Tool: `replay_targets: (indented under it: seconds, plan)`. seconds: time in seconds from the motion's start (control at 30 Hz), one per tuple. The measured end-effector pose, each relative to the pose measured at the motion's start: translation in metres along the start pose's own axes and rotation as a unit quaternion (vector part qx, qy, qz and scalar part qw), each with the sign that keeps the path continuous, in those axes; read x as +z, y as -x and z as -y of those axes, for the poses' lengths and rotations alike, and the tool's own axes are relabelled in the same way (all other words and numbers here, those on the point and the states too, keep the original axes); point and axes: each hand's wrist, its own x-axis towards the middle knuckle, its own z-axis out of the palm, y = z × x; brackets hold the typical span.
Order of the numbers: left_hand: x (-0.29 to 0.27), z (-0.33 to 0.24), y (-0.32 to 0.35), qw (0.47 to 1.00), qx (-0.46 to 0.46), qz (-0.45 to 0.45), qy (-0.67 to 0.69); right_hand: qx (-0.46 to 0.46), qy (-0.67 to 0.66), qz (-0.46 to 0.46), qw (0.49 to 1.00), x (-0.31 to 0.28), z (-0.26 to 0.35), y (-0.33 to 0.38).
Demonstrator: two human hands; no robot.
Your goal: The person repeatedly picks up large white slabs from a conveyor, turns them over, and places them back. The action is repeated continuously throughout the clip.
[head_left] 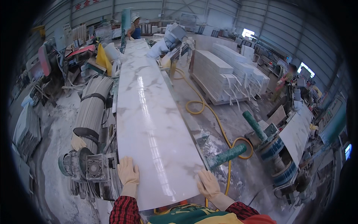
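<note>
A long, polished white stone slab (156,123) with grey-brown veins stretches away from me along a conveyor-like machine. My left hand (129,176), in a cream rubber glove, rests at its near left edge, the fingers stretched forward. At the near right edge my right hand (212,186), gloved the same way, has its fingers laid out on the stone's border. Neither hand is wrapped round the slab in what I can see; the undersides of both are hidden. Red-and-black checked sleeves cover my forearms.
A dusty motor (78,164) sits left of the slab, beside strapped strips (89,108). Right are a green roller (229,155), a yellow hose (220,125) on the floor and stacked stone blocks (216,71). One person (135,30) stands at the far end, another (285,80) farther right.
</note>
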Motion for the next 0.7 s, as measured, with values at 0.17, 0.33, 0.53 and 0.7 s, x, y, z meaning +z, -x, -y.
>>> replay_targets:
  seconds: [0.17, 0.33, 0.53, 0.7]
  plan:
    - [0.008, 0.006, 0.004, 1.000, 0.009, -0.024, -0.005, 0.046, -0.006, 0.034, 0.998, -0.011, 0.007, 0.026]
    - [0.012, 0.006, 0.006, 0.999, 0.021, -0.043, 0.000, 0.073, 0.003, 0.043, 0.996, -0.004, -0.006, 0.065]
    - [0.013, 0.015, 0.011, 0.998, 0.045, -0.050, -0.006, 0.185, -0.056, 0.036, 0.981, -0.013, 0.004, 0.103]
    - [0.016, 0.014, 0.015, 0.996, 0.062, -0.070, -0.012, 0.546, -0.411, 0.034, 0.730, 0.013, 0.003, 0.150]
